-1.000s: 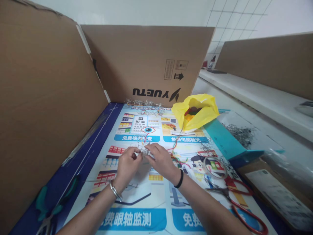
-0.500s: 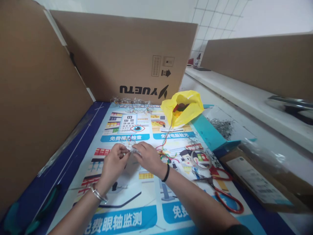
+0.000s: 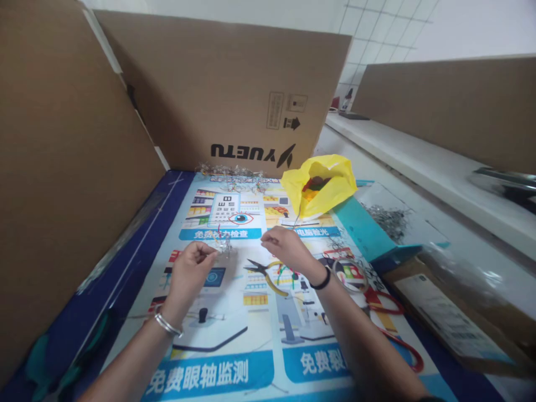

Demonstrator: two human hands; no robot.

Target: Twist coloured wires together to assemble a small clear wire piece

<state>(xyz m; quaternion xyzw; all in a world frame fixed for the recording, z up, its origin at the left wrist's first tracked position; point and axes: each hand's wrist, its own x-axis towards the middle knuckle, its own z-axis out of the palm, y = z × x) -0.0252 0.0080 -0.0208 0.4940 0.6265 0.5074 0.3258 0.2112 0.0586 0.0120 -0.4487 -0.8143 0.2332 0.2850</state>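
My left hand (image 3: 190,273) is closed in a pinch on a small silvery wire piece (image 3: 226,245), with bits of red and yellow thread at its upper end. To the right, apart from it, hovers my right hand (image 3: 291,254) with fingertips pressed together; whatever they grip is too small to make out. Between and below the hands lie pliers (image 3: 264,270) with yellow handles and open jaws. Coloured threads (image 3: 288,274) are partly hidden under my right wrist. A yellow bag (image 3: 307,209) with coloured contents stands open beyond that hand.
Red-handled scissors (image 3: 412,352), partly behind my right forearm, and a tape roll (image 3: 363,276) lie at right. A cardboard box (image 3: 444,312) stands farther right. Tangled silvery wire (image 3: 234,170) lines the back cardboard wall (image 3: 218,89). A green-handled tool (image 3: 39,363) rests lower left.
My hands have separated: the right moved up and right, the left stayed low with the wire piece. The pliers now show between them. The whole view shifted slightly.
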